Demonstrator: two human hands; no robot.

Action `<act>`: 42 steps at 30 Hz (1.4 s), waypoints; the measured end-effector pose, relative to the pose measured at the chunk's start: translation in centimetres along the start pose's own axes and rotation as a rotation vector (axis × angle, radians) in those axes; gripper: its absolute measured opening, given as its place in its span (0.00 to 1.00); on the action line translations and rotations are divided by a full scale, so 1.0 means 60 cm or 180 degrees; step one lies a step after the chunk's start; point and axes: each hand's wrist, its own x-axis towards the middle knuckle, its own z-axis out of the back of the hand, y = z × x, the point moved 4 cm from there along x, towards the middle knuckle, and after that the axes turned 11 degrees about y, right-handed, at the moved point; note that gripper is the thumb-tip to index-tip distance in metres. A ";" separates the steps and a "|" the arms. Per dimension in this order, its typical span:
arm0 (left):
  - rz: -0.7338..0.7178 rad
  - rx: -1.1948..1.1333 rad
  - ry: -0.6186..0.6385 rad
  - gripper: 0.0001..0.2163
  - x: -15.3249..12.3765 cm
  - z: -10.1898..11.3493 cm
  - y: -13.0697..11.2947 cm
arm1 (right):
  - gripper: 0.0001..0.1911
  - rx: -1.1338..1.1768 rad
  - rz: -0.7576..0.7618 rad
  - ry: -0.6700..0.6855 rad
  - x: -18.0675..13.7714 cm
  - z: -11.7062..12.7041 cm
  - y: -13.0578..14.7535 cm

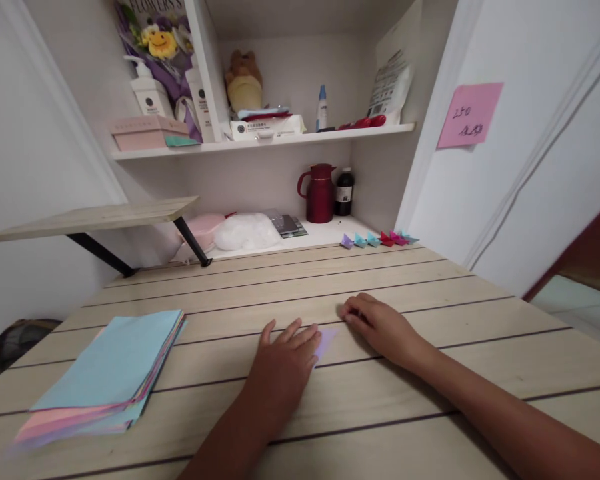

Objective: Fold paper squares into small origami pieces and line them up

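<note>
A small piece of lavender paper (326, 343), apparently folded, lies on the wooden table. My left hand (287, 357) rests flat over its left part, fingers spread, so most of the sheet is hidden. Only a pointed corner shows to the right of the fingers. My right hand (373, 327) lies on the table just right of that corner, apart from it. Its fingers are curled in, and nothing shows in them. Off to the left sits a stack of coloured paper (115, 360), light blue on top with pink and purple sheets beneath.
Several small folded paper shapes (380, 240) line the table's back right edge. Behind stands a shelf unit with a red jug (321, 193), a dark bottle (344, 192) and a plastic bag (247, 231). A raised wooden stand (100, 217) is at the back left.
</note>
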 end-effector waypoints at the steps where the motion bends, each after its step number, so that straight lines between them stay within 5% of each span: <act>1: 0.0033 -0.0036 0.0073 0.18 -0.001 0.001 0.002 | 0.10 0.0133 -0.0020 -0.0108 -0.001 0.007 -0.012; 7: 0.0081 -0.0157 0.0265 0.19 -0.006 0.014 -0.002 | 0.09 0.0915 0.0394 -0.0071 -0.014 0.019 0.003; 12: 0.0098 -0.0237 0.0341 0.21 -0.010 0.018 -0.008 | 0.08 0.0587 0.1028 0.0258 -0.020 0.004 0.055; 22: 0.0296 -0.0267 0.0456 0.23 -0.012 0.015 0.006 | 0.13 0.0069 0.0907 -0.0019 -0.023 0.001 0.055; 25: 0.0150 -0.0392 0.0444 0.24 -0.017 0.019 0.011 | 0.20 -0.0148 0.1146 0.0251 -0.022 -0.015 0.065; 32: -0.0063 -0.0803 0.0325 0.36 -0.024 0.022 0.029 | 0.15 -0.0263 0.1126 0.0554 -0.007 -0.027 0.066; 42: -0.0186 -0.0835 -0.0377 0.17 -0.012 0.024 0.049 | 0.17 0.0131 0.1158 0.1456 0.044 0.000 0.097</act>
